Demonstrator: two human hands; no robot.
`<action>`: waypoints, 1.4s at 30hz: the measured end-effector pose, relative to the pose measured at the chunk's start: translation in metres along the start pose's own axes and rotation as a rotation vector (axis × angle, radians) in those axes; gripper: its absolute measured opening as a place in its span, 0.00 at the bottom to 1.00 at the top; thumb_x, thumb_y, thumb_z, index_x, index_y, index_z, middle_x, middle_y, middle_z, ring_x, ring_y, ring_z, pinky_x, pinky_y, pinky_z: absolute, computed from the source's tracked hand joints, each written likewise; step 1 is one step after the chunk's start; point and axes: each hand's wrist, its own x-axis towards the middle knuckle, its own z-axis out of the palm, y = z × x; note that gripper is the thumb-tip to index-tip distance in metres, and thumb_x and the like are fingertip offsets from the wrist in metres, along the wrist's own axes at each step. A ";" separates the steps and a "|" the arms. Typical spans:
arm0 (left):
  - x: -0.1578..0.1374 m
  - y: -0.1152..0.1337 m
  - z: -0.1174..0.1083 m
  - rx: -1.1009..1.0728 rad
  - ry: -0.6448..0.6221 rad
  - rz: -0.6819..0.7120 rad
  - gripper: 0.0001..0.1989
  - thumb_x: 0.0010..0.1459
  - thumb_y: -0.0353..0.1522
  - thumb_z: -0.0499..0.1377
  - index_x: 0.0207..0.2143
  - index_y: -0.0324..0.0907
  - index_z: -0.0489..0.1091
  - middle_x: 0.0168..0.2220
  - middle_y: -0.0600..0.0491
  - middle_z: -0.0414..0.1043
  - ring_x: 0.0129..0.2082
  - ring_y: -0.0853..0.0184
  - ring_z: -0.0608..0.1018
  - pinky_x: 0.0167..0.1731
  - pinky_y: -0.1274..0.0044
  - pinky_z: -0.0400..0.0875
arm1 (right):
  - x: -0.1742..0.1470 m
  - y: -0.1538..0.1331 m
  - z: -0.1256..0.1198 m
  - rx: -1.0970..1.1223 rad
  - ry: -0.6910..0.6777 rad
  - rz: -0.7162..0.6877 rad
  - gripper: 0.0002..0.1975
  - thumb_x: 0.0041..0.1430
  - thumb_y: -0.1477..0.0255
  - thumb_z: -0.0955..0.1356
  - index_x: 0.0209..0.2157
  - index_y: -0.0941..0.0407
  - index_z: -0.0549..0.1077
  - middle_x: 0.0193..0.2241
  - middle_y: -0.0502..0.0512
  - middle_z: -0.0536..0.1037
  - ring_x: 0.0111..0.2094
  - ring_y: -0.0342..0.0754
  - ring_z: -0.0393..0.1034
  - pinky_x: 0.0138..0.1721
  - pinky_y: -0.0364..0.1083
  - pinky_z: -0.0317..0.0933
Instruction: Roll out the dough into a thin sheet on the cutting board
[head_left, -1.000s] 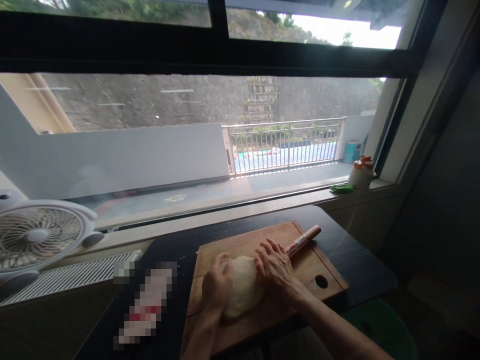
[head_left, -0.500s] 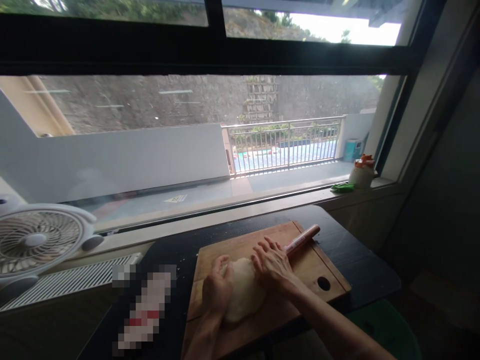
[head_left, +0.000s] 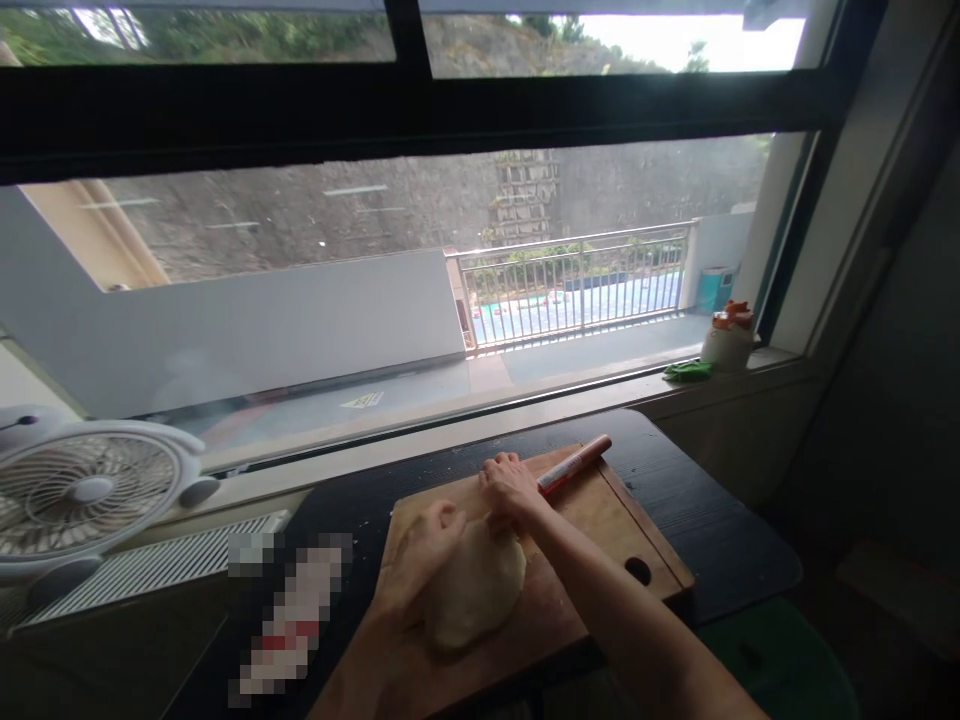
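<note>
My dough (head_left: pixel 480 590) lies on the cutting board (head_left: pixel 581 570), left of the board's middle. It is a flattened round, its visible part slightly longer along a slant from the board's near left toward its far side; my hands cover the far end. My left hand (head_left: pixel 429 540) is at the dough's far left, fingers half curled; my right hand (head_left: pixel 511 490) reaches over its far edge, fingers bent and close together. I cannot tell whether either pinches any dough. The reddish cylinder (head_left: pixel 576 465) slants along the board's far side, its outer end pointing past the board's far right corner.
</note>
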 end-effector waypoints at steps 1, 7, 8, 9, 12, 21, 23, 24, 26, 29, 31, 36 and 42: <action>0.002 0.007 -0.004 0.021 -0.083 0.014 0.18 0.50 0.43 0.55 0.35 0.37 0.72 0.30 0.49 0.75 0.32 0.62 0.76 0.29 0.78 0.67 | -0.007 0.003 -0.001 -0.003 0.043 0.006 0.16 0.63 0.68 0.55 0.36 0.58 0.70 0.39 0.61 0.70 0.43 0.51 0.60 0.43 0.48 0.54; -0.004 0.027 -0.009 -0.128 -0.364 0.038 0.18 0.47 0.45 0.56 0.26 0.37 0.72 0.23 0.53 0.72 0.24 0.67 0.73 0.20 0.80 0.62 | -0.051 0.022 -0.005 0.024 0.194 0.058 0.14 0.64 0.69 0.54 0.36 0.56 0.68 0.32 0.54 0.74 0.34 0.46 0.66 0.36 0.43 0.52; -0.008 0.026 -0.008 -0.191 -0.364 0.048 0.19 0.48 0.45 0.55 0.27 0.36 0.72 0.23 0.53 0.72 0.24 0.67 0.72 0.20 0.80 0.62 | -0.054 0.023 -0.006 0.029 0.201 0.063 0.15 0.64 0.69 0.54 0.36 0.55 0.68 0.31 0.53 0.74 0.33 0.46 0.66 0.35 0.43 0.52; -0.014 0.023 -0.007 -0.254 -0.354 0.044 0.21 0.49 0.46 0.54 0.28 0.36 0.72 0.24 0.53 0.72 0.24 0.67 0.72 0.21 0.80 0.63 | -0.056 0.023 -0.006 0.031 0.208 0.067 0.15 0.65 0.68 0.54 0.36 0.55 0.68 0.31 0.53 0.74 0.32 0.45 0.67 0.34 0.42 0.52; -0.032 0.016 0.000 -0.342 -0.231 0.001 0.22 0.52 0.47 0.52 0.31 0.36 0.71 0.28 0.51 0.74 0.28 0.65 0.74 0.25 0.79 0.66 | -0.059 0.021 -0.008 0.028 0.200 0.052 0.15 0.65 0.67 0.54 0.36 0.55 0.68 0.31 0.52 0.75 0.32 0.44 0.68 0.33 0.42 0.51; -0.033 0.007 0.020 -0.061 0.122 0.063 0.21 0.56 0.45 0.47 0.36 0.39 0.69 0.32 0.48 0.74 0.32 0.62 0.76 0.31 0.76 0.66 | -0.069 0.023 -0.023 -0.026 0.150 -0.008 0.19 0.66 0.64 0.50 0.37 0.53 0.67 0.30 0.51 0.75 0.30 0.44 0.68 0.32 0.43 0.52; -0.031 0.004 0.024 0.094 0.143 0.051 0.21 0.56 0.45 0.48 0.42 0.40 0.67 0.34 0.47 0.74 0.33 0.60 0.76 0.30 0.75 0.66 | -0.069 0.020 -0.020 -0.033 0.133 0.030 0.18 0.65 0.65 0.51 0.36 0.53 0.68 0.29 0.51 0.75 0.31 0.45 0.68 0.33 0.43 0.53; -0.031 0.002 0.027 0.160 0.171 0.044 0.22 0.56 0.45 0.49 0.46 0.41 0.65 0.37 0.46 0.74 0.34 0.60 0.77 0.30 0.75 0.65 | -0.067 0.019 -0.017 -0.039 0.123 0.041 0.17 0.65 0.65 0.52 0.36 0.54 0.68 0.30 0.51 0.75 0.32 0.45 0.68 0.34 0.43 0.53; -0.033 0.001 0.031 0.227 0.238 0.038 0.23 0.57 0.44 0.48 0.52 0.44 0.60 0.41 0.47 0.74 0.36 0.60 0.77 0.31 0.75 0.65 | -0.058 0.016 -0.012 -0.048 0.115 0.068 0.16 0.64 0.66 0.53 0.34 0.54 0.69 0.32 0.53 0.75 0.36 0.47 0.67 0.38 0.44 0.54; -0.036 0.001 0.036 0.241 0.303 0.039 0.22 0.58 0.42 0.48 0.54 0.47 0.57 0.44 0.48 0.73 0.37 0.62 0.77 0.31 0.77 0.65 | -0.030 0.011 -0.008 -0.056 0.087 0.098 0.17 0.63 0.64 0.54 0.35 0.56 0.70 0.36 0.57 0.74 0.42 0.49 0.64 0.42 0.46 0.54; -0.037 0.003 0.037 0.243 0.326 0.034 0.22 0.58 0.42 0.48 0.54 0.48 0.58 0.45 0.50 0.73 0.36 0.62 0.77 0.30 0.77 0.65 | -0.012 0.007 -0.008 -0.064 0.052 0.097 0.17 0.62 0.63 0.55 0.37 0.57 0.70 0.38 0.59 0.73 0.43 0.50 0.63 0.44 0.48 0.54; -0.035 0.000 0.036 0.238 0.324 0.031 0.20 0.59 0.41 0.48 0.53 0.48 0.60 0.45 0.50 0.73 0.36 0.62 0.77 0.29 0.77 0.65 | -0.023 0.010 -0.012 -0.055 0.041 -0.010 0.18 0.61 0.61 0.56 0.43 0.55 0.68 0.43 0.57 0.70 0.47 0.50 0.59 0.46 0.50 0.53; -0.032 -0.004 0.037 0.248 0.312 0.028 0.19 0.58 0.42 0.48 0.52 0.50 0.61 0.42 0.51 0.75 0.35 0.62 0.77 0.28 0.77 0.65 | -0.087 0.021 -0.013 -0.108 0.187 -0.083 0.16 0.61 0.61 0.57 0.43 0.52 0.68 0.47 0.54 0.67 0.55 0.49 0.50 0.55 0.50 0.42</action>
